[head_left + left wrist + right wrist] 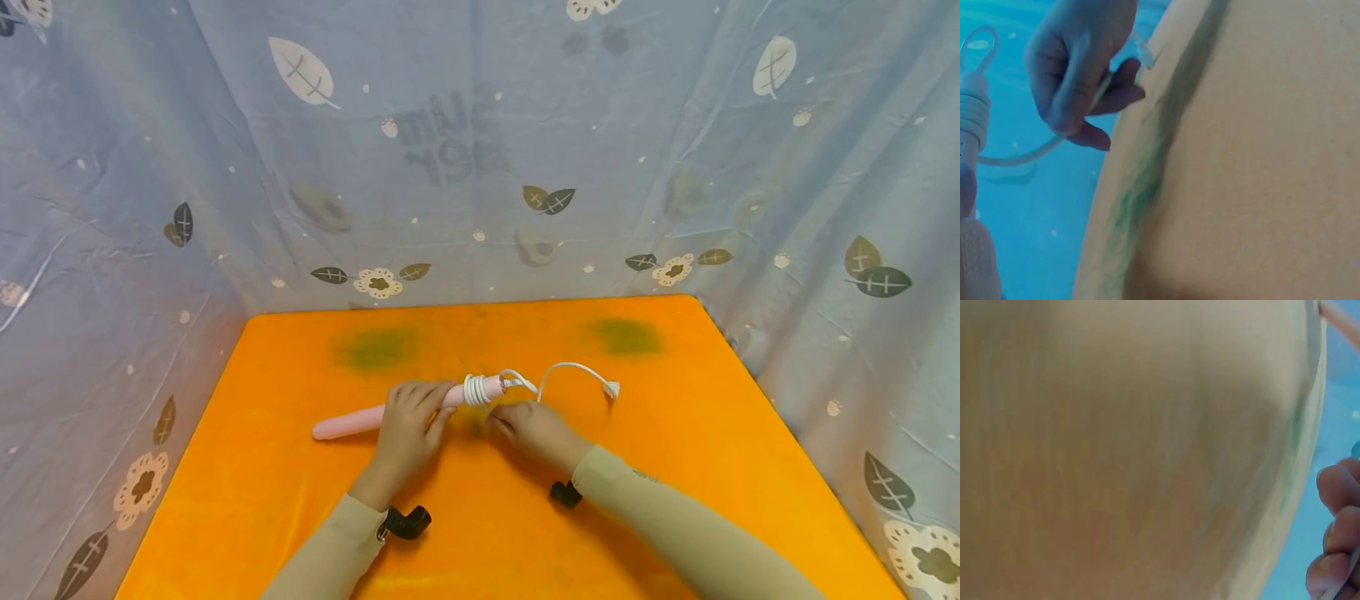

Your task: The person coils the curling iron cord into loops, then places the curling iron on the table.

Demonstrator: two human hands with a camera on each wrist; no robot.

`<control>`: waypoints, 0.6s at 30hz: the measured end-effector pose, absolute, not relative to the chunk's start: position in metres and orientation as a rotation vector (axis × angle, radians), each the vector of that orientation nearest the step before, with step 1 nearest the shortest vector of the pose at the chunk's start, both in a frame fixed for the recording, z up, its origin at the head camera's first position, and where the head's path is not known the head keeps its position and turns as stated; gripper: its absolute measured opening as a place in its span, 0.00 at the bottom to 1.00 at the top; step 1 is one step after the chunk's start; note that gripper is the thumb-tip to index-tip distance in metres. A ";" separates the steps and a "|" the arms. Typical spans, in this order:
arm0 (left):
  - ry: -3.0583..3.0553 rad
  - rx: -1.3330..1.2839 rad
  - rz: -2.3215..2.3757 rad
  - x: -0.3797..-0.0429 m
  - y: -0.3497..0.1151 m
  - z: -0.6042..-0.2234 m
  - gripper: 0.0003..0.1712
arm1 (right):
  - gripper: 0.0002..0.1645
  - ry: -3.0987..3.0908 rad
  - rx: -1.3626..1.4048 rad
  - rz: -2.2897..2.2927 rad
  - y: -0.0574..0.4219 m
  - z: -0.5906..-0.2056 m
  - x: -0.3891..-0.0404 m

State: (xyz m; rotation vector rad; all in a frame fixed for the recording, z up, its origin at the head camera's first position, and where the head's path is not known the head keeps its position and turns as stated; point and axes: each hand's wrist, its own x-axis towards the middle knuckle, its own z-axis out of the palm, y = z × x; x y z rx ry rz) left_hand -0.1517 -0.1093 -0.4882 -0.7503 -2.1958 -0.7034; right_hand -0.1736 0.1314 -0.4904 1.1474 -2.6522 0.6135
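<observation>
A long pink hair iron [348,423] lies slantwise in front of me, its white cord [476,390] coiled several turns round the end on the right. My left hand [408,421] grips the iron's body just left of the coils. With curled fingers, my right hand [536,429] holds the loose cord close to the wrapped end; the left wrist view shows the cord [1022,159] running from the coils into that hand [1079,69]. Beyond the right hand the cord arcs out to a whitish plug [612,389]. In the right wrist view, only the right fingertips [1338,531] show, at the edge.
Under everything is an orange-covered table [480,542] with dark greenish patches near its back. Bluish curtains [450,167] printed with leaves and flowers stand along the back and both sides. A black strap piece [405,523] sits at the left wrist, another [566,495] at the right.
</observation>
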 end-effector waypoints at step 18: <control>-2.232 -0.583 -0.773 -0.162 -0.114 -0.476 0.23 | 0.07 -2.589 1.141 0.639 0.115 -0.468 -0.133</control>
